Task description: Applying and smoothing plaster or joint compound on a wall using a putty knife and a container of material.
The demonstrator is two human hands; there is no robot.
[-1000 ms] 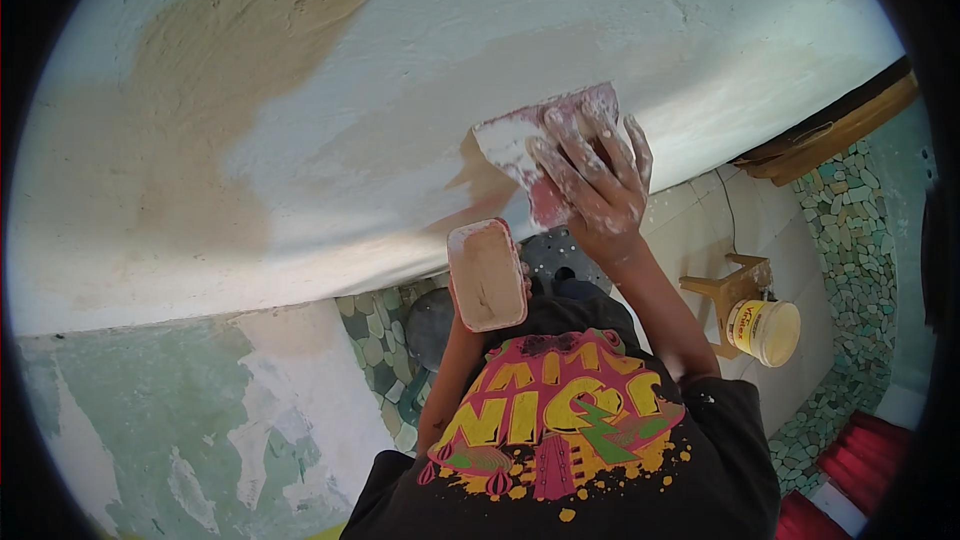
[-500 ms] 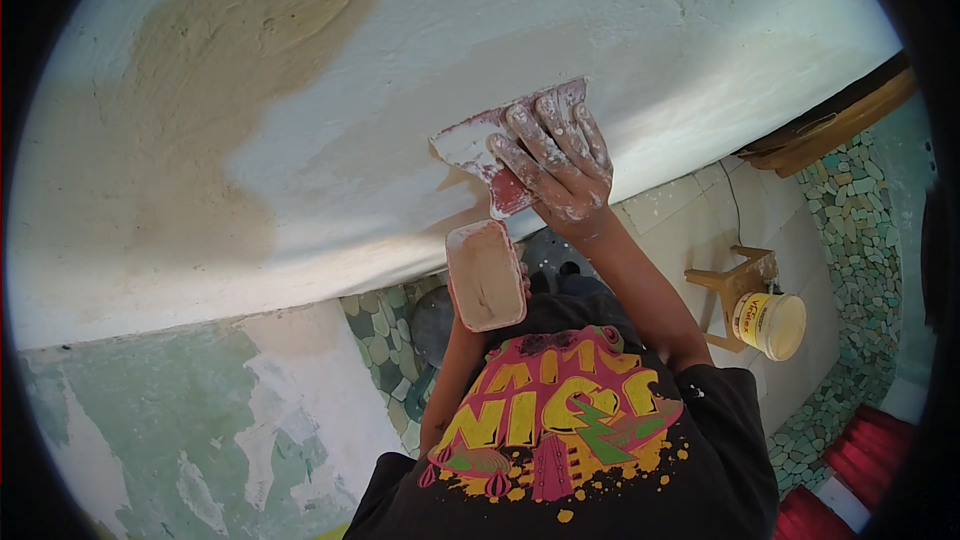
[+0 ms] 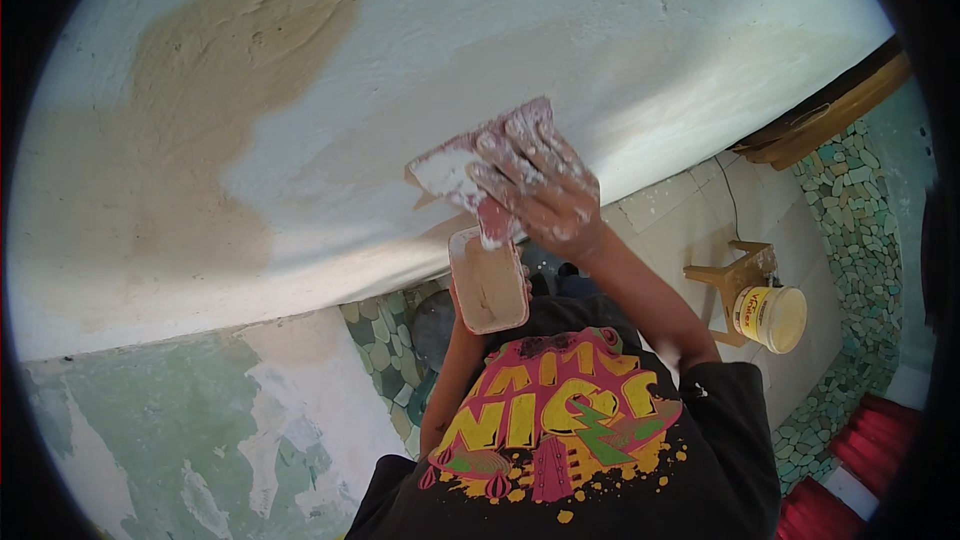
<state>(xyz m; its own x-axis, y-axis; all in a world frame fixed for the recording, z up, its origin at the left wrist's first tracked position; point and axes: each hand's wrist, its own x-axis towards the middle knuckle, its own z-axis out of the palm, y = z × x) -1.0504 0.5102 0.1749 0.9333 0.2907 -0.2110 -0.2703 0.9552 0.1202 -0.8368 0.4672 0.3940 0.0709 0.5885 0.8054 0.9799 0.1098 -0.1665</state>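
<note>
My right hand [image 3: 545, 188], smeared with white filler, is closed on a wide red putty spreader [image 3: 448, 172], its fingers pressed along the coated blade. The blade's long edge lies at or very near the wall [image 3: 420, 50], over a smooth greyish patch; whether it touches is hard to tell. Below the spreader's handle, a small rectangular tub [image 3: 457, 280] with a reddish rim holds beige putty [image 3: 492, 290]. My left hand [image 3: 525, 275] grips this tub from beneath and behind; only a few fingertips show at its right side.
A tan damp-looking patch [image 3: 250, 40] marks the wall on the left. Lower left is peeling green paint [image 3: 170, 420]. To the right, a yellow-labelled bucket [image 3: 770, 318] is beside a small brown stool [image 3: 730, 280] on pale tiles, with pebble paving [image 3: 850, 220] beyond.
My right hand has drawn the spreader down and left, so its handle now overlaps the tub's upper edge. The tub in my left hand has hardly moved.
</note>
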